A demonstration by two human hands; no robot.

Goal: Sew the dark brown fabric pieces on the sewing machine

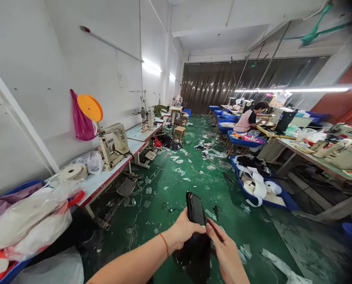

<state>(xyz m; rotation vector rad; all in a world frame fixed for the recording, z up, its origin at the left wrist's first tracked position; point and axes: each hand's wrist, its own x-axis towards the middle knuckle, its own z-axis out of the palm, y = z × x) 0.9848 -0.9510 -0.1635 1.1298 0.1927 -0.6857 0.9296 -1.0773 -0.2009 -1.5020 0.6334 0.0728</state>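
Note:
A glossy black leather-like piece, long and rounded at its top end, is held upright over the green floor in the head view; its exact kind I cannot make out. My left hand wraps round its left side, the thumb laid across the front. From the other side, my right hand grips its right edge, thumb close to the left thumb. Below the hands, more of the black material hangs down, partly hidden by them. A thin red cord circles the left wrist.
Sewing machines stand on a long table at left, beside plastic bags. Right of the aisle are blue bins of cut pieces and a seated person at a machine. Scraps litter the green floor; a wooden stool stands farther back.

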